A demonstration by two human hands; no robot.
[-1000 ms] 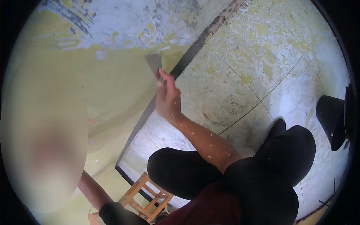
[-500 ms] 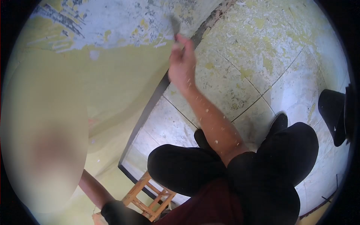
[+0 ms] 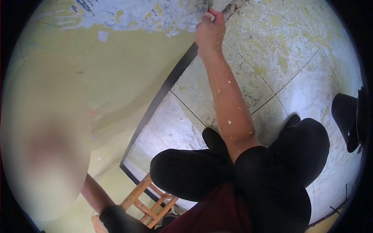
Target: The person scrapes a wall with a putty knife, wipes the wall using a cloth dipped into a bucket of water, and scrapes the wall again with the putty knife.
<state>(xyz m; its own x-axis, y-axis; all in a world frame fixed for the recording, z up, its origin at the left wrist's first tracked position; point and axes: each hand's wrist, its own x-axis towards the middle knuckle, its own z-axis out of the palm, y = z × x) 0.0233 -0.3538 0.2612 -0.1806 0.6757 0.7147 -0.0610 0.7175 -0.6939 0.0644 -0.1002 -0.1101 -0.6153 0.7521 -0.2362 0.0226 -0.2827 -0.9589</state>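
Observation:
My right hand is closed around a scraper, reaching far up to the foot of the wall. Only a sliver of the scraper shows at the top edge; its tip is cut off or hidden against the wall. Bare patches with torn paint lie around it on the yellow-green wall. Pale flakes stick to my right forearm. On the left, my left arm reaches toward the wall, and my left hand is a smeared patch inside a blurred area. Its fingers cannot be made out.
A dark baseboard strip runs between wall and tiled floor. Paint flakes cover the far tiles. A wooden stool stands below left, beside my bent knees. A black object is at the right edge.
My right hand has moved up and slightly right with the scraper, its arm stretching further out. The view has shifted a little. My left arm stays about where it was.

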